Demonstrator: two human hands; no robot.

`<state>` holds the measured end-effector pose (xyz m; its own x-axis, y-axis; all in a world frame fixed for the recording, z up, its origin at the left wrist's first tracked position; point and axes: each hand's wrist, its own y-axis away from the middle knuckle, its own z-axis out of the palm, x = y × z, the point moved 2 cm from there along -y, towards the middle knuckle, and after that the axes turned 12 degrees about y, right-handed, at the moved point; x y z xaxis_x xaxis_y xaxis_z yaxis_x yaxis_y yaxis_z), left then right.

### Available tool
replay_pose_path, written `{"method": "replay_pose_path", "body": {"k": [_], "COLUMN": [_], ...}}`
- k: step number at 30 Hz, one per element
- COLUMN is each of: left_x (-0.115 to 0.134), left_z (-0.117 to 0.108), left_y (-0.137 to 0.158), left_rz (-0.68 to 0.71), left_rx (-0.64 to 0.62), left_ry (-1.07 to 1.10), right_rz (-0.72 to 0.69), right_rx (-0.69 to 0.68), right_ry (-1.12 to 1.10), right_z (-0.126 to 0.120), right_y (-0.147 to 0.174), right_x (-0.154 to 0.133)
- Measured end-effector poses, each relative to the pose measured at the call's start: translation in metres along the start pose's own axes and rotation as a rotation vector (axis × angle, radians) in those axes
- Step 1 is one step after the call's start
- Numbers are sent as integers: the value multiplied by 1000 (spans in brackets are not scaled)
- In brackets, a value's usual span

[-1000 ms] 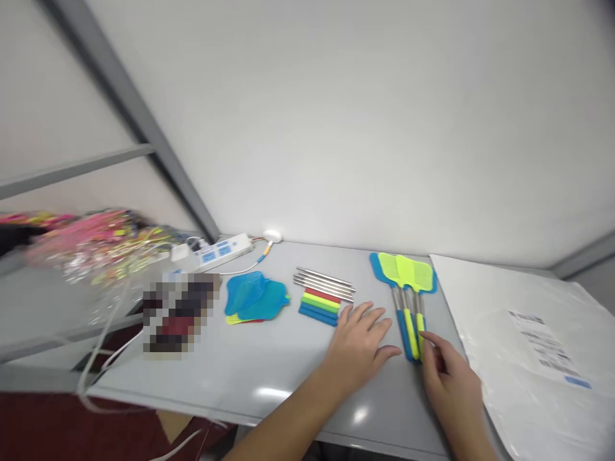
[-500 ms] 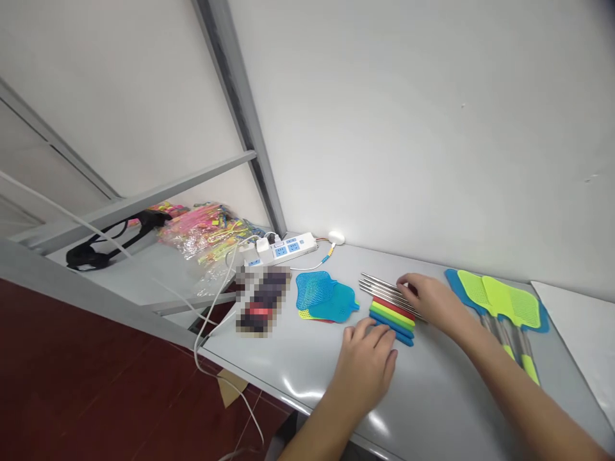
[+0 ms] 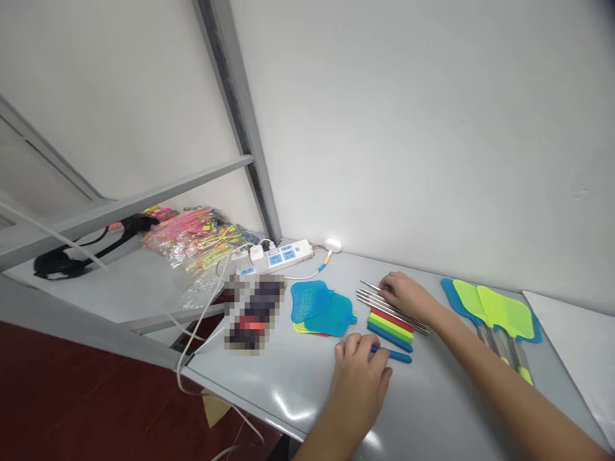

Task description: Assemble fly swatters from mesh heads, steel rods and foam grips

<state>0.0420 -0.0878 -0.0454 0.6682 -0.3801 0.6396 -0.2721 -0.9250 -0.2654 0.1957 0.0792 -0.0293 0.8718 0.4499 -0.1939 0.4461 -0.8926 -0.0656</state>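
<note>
My left hand (image 3: pixel 358 374) is closed on a blue handle (image 3: pixel 400 356), a slim tube just in front of a row of handles. That row holds a red handle, a yellow-green handle, a green handle and another blue handle (image 3: pixel 391 337), side by side. My right hand (image 3: pixel 406 296) pinches a thin metal rod (image 3: pixel 369 283), set apart behind several similar metal rods (image 3: pixel 377 301). Left of the rods lie loose fly swatter heads (image 3: pixel 337 315), blue on top with yellow and red edges showing below.
Assembled fly swatters (image 3: pixel 504 314) with metal shafts lie at the right. A white power strip (image 3: pixel 288 255) with cables stands at the back left, near a pixelated patch. Behind the metal frame (image 3: pixel 192 182) are bags of colourful pieces (image 3: pixel 192 234) and a black strap-like item (image 3: pixel 62 261).
My left hand has drawn one blue handle toward me, away from the row. My right hand has moved left and back, separating one metal rod from the others. The view has shifted slightly.
</note>
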Motion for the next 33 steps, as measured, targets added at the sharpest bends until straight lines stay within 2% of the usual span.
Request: {"method": "replay_pose_path", "body": {"k": [3,7,10,13,17,21,24,27,30,33], "left_x": [-2,-4,-4,-4,-3,13,45,88,116,124], "left_z": [1,3,6,6,3,7,25,56,91,117], "left_y": [-1,-2,-3,-3,-2,-8,-29,-61,-94,-117], "left_rz": [5,7,71,127,157,183,255,339,268,206], "left_rx": [-14,-28,-43,-63,-87,-46,-72,-240,-315,-316], "left_ry": [0,-24,-54,-64,-65,-57,-29,-38,-83,-94], "right_rz": [40,171,259,338,600,865,1009,1051,1037,1034], "right_rx": [66,212,370,562,507,400,274,213,188,176], "right_ry": [-7,-37,-52,-167,-223,-95,-36,-35,-43,-35], "right_z": [-6,-34,-54,-53,-26,-18,-25,-29,-24,-18], "right_y": [2,23,65,126,199,237,242,232,219,210], "right_x": [-1,-6,-21,-35,-24,19,51,72,82,88]}}
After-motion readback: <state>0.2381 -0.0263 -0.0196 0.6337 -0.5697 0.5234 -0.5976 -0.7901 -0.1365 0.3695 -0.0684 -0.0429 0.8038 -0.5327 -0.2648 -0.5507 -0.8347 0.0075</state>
